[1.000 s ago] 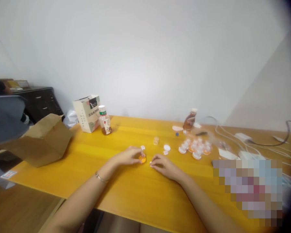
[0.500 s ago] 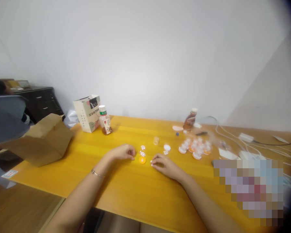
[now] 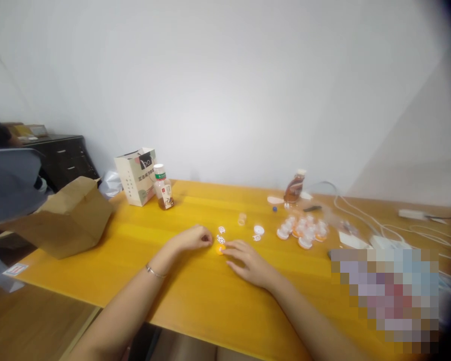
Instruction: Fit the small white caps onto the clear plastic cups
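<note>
A small round orange disc [image 3: 219, 250] lies on the table in front of me. My right hand [image 3: 250, 263] reaches over it from the right, fingertips at its edge, with thumb and fingers apart. Just left of the disc rests my left hand [image 3: 195, 237], its fingers curled together; whatever is between them is hidden. White cut-out pieces [image 3: 220, 239] lie beside the disc. Beyond my right hand are a white round disc [image 3: 259, 229] and another white cut-out [image 3: 256, 238]. A small clear cylinder-like piece [image 3: 242, 219] stands farther back.
Several clear-topped pieces with orange and white bases [image 3: 305, 242] cluster at right. Behind them stands a brown bottle [image 3: 295, 186], near cables [image 3: 355, 204]. A white-capped bottle [image 3: 164, 190], a paper gift bag [image 3: 135, 180] and a brown paper bag [image 3: 75, 215] are at left.
My right hand has moved left, from beside the orange disc to its edge, partly covering it. My left hand has shifted slightly right.
</note>
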### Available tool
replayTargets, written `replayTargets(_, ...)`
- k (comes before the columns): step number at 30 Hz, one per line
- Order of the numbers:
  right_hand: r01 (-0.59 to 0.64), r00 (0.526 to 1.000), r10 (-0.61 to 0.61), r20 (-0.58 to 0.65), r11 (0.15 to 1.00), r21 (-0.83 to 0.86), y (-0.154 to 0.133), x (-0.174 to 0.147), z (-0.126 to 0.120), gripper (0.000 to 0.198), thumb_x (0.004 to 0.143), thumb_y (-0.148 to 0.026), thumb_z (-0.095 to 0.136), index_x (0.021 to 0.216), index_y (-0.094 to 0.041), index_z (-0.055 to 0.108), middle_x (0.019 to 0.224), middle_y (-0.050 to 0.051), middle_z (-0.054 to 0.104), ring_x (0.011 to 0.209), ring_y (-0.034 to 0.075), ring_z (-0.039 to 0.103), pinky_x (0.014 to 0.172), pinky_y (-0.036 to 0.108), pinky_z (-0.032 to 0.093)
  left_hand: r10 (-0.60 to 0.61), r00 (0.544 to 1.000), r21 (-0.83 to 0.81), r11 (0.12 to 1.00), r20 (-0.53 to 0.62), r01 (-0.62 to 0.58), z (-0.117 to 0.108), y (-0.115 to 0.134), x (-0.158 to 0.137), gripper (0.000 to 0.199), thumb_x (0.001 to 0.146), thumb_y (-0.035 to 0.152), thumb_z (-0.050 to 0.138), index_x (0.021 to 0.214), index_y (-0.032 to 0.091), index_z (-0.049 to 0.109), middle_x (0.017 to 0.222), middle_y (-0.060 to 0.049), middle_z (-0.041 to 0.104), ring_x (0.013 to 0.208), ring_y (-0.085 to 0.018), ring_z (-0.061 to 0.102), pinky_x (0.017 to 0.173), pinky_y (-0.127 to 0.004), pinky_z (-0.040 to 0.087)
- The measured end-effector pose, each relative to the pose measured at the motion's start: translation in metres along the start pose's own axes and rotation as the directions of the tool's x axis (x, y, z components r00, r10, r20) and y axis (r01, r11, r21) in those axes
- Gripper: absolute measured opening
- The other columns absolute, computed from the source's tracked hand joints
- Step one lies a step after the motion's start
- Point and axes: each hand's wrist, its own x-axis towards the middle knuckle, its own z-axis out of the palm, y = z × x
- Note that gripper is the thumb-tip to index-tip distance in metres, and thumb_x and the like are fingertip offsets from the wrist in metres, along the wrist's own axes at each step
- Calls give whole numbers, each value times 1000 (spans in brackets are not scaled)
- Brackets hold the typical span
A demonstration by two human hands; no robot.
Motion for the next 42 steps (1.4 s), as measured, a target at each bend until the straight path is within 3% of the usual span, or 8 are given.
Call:
replayTargets(6, 36, 993, -31, 111, 998, -44, -1, 0, 1, 32, 81, -25, 47, 113, -24, 53, 124, 7, 47, 116, 21, 40, 97, 39, 33, 92, 986, -42, 994, -140, -99, 15, 14, 7, 22, 78, 28, 47, 81, 12, 61, 76, -3, 63, 67, -11, 54, 65, -19, 41)
replayTargets(19, 30, 997, -27, 71, 998, -50, 5, -1, 4, 30, 82, -26, 46, 111, -25, 54, 121, 5, 50, 112, 20, 45, 95, 38, 36, 196, 976, 33, 981, -92, -193, 15, 24, 5, 18, 81, 25, 46, 81, 14, 61, 83, -4, 63, 75, -12, 56, 72, -20, 40)
replayTargets(30, -8, 998, 11, 65, 999, -44, 5, -2, 2, 29, 82, -25, 46, 110, -26, 55, 119, 5, 53, 108, 19, 47, 94, 36, 37, 364, 929, 147, 924, -60, -353, 17, 23, 4, 22, 84, 26, 43, 83, 16, 62, 80, -5, 61, 73, -11, 56, 68, -19, 40)
replayTargets(42, 1, 999, -1, 49, 1000, -15, 11, -1, 6, 30, 82, -25, 46, 110, -26, 56, 119, 6, 53, 108, 19, 48, 94, 37, 37, 358, 932, 137, 928, -62, -347, 12, 26, 3, 23, 84, 30, 44, 86, 17, 63, 84, -6, 63, 79, -12, 58, 72, -20, 41)
